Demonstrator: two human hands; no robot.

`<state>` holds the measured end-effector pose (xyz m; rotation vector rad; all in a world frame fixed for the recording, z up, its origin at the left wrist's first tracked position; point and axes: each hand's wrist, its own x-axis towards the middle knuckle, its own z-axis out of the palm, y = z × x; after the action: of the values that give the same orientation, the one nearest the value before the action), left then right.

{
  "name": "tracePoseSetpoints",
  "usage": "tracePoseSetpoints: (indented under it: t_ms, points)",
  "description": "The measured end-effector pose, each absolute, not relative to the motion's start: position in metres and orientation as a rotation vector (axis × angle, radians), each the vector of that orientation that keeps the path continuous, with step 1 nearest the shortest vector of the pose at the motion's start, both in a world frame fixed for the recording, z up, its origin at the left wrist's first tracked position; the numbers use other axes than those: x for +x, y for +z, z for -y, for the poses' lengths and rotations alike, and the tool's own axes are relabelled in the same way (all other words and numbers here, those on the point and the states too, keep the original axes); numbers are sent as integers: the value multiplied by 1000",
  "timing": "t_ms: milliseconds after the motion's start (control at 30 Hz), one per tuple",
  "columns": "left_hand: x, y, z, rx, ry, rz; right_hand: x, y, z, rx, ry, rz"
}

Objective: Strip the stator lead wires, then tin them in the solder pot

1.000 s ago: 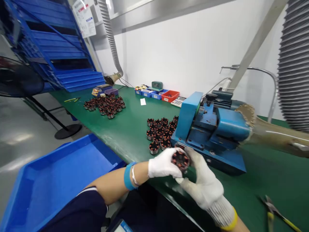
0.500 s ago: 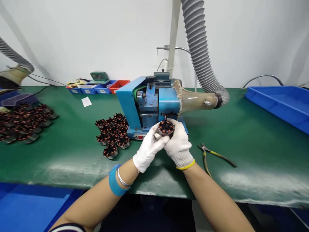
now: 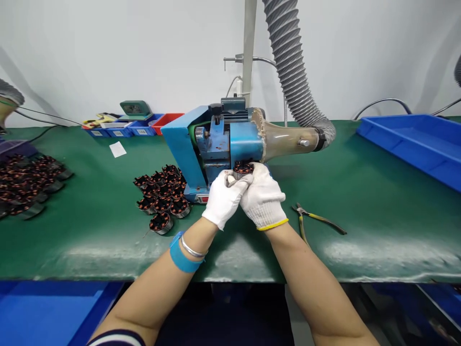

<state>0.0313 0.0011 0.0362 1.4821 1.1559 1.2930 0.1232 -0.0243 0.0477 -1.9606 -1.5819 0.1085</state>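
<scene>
Between them, my two white-gloved hands grip a motor stator, a metal ring with black insulation and copper windings. My left hand closes on its left side and my right hand on its right. The stator is up against the front of a blue belt-driven machine, just under its housing; its far edge is hidden there. Left of the machine's base stands a cluster of similar stators, with one stator nearest me.
Cutting pliers with yellow handles lie to the right on the green bench mat. A grey suction hose joins the machine. A blue tray stands at the right, small bins at the back, more stators far left.
Both hands have pushed the stator forward to the machine, under its housing. The stator has tipped from showing its top face to a more edge-on view. The camera view has shifted slightly.
</scene>
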Motion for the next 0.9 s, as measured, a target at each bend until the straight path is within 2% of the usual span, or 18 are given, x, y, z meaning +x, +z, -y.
tracePoseSetpoints:
  t_ms: [333, 500, 667, 900]
  points:
    - [34, 19, -6, 1421, 1333, -1049, 125, 41, 23, -2022, -82, 1639]
    - [34, 22, -7, 1437, 1359, -1008, 128, 38, 22, -1914, -80, 1646]
    - [33, 23, -9, 1435, 1320, -1042, 125, 43, 23, -2061, -101, 1604]
    - [34, 24, -10, 1445, 1296, -1020, 126, 42, 23, -2030, -81, 1583]
